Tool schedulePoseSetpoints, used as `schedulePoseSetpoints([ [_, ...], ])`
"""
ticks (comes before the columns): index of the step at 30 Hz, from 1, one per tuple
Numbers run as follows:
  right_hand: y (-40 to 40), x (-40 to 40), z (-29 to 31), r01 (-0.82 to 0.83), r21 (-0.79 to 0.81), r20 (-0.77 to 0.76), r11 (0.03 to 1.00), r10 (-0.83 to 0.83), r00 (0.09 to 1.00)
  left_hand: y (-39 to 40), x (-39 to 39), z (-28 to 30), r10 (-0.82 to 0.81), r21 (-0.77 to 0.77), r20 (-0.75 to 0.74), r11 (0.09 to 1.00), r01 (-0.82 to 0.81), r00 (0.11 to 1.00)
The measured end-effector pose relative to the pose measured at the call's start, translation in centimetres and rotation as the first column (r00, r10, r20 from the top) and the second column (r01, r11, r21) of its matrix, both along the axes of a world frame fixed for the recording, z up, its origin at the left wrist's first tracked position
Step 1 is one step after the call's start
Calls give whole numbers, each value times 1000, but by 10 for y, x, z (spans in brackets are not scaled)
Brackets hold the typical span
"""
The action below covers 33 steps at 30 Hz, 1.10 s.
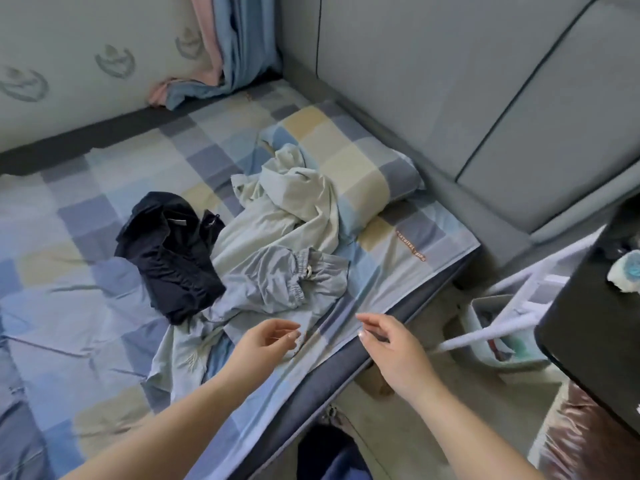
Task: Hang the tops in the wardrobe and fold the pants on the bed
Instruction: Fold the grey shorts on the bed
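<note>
done: nothing folded or hung | left: clothes pile [277,244] heaped near bed [69,306] edge | left hand [266,339], right hand [388,344]: loosely open, empty

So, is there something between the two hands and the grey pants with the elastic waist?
Nothing visible: the left hand and right hand hover open just short of the grey pants, only bedsheet between.

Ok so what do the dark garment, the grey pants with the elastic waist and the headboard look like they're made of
The dark garment: thin, soft, matte navy fabric, likely a light knit or synthetic; it crumples in fine folds.
The grey pants: soft matte woven or jersey cloth, probably cotton; gathered elastic waistband.
The headboard: padded panels in matte grey upholstery fabric with dark seams.
</note>
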State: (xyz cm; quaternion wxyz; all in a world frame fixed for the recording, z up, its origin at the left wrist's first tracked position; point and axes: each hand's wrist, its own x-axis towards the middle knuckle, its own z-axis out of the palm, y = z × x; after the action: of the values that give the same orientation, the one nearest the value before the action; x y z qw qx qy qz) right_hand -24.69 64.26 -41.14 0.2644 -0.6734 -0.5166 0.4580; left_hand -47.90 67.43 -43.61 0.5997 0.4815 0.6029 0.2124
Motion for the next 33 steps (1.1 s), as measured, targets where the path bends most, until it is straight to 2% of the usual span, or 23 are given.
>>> schedulePoseSetpoints([
  [7, 157, 27, -150, -124, -181, 72, 976, 139, 988, 117, 31, -136, 213, -50, -86, 975, -218, 973],
  [11, 241, 36, -233, -203, -224, 145, 953, 238, 960, 170, 42, -221, 262, -32, -173, 962, -271, 949],
  [16, 296, 44, -304, -325, -223, 300, 919, 382, 874, 207, 57, -295, 254, -26, -267, 962, -270, 930],
  [19, 318, 49, -331, -367, -236, 349, 900, 431, 832, 212, 66, -323, 166, 87, -479, 986, -142, 862],
  [21, 330, 53, -347, -413, -288, 403, 864, 500, 766, 211, 73, -337, 156, 90, -542, 988, -127, 826],
  [23, 342, 56, -363, -447, -336, 440, 829, 558, 704, 212, 79, -350, 170, 58, -557, 984, -166, 813],
  [26, 348, 58, -378, -473, -352, 421, 808, 588, 691, 213, 78, -362, 211, 57, -536, 975, -213, 818],
  [28, 344, 61, -381, -523, -338, 453, 782, 623, 638, 213, 70, -362, 289, 67, -499, 953, -296, 817],
  [30, 332, 60, -382, -597, -351, 483, 721, 686, 544, 206, 58, -356, 362, 89, -526, 923, -374, 770],
  [33, 315, 60, -371, -601, -467, 366, 649, 760, 537, 189, 31, -339, 389, 168, -605, 915, -366, 695],
])
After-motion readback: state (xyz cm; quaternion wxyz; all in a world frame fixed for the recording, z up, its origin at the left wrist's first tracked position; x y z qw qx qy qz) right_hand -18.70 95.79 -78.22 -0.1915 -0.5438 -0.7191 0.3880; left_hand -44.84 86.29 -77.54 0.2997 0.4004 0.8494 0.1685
